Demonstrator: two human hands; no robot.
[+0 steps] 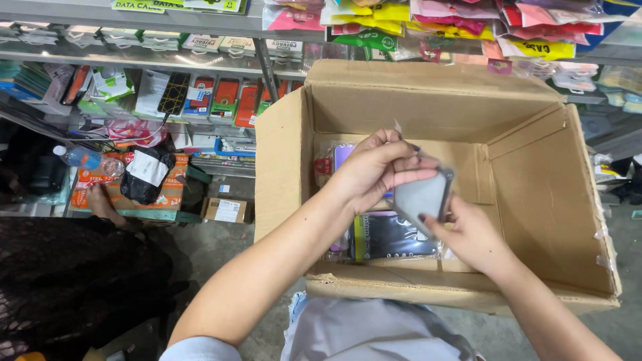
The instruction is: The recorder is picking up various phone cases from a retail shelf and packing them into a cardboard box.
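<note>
Head view: at centre, both hands share one grey case [422, 195] in clear wrap above the open box [535, 194]; left hand [371, 175] pinches its top, right hand [468, 234] closes on its lower edge. Toward 12 o'clock, a few packets [391, 235] lie inside; unpacking seems mostly done. Shelves [134, 57] stand beyond.
</note>
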